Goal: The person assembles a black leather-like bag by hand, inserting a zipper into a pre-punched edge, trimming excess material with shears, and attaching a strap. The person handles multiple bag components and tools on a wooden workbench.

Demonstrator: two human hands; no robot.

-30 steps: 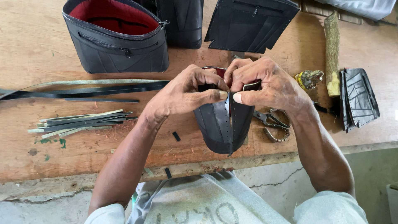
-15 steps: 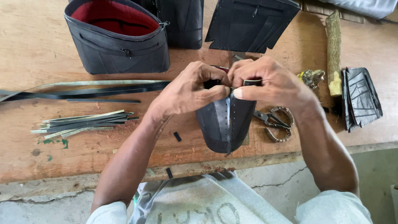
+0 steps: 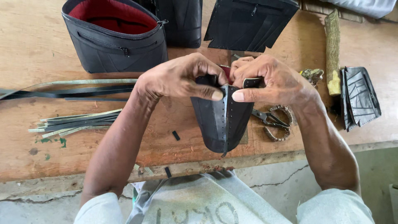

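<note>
I see my left hand point(image 3: 178, 79) and right hand point(image 3: 265, 81) both closed in a tight grip on the black pouch point(image 3: 222, 120), above the wooden surface point(image 3: 33, 49).

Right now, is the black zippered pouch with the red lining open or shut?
Open. The black zippered pouch with red lining stands on the wooden table, its top gaping so the red inside shows.

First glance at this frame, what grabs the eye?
Both hands, left hand and right hand, pinch the top of a small black pouch with rows of punched holes, held over the front edge of the wooden bench. Behind it stands an open black bag with red lining; scissors lie to the right.
</note>
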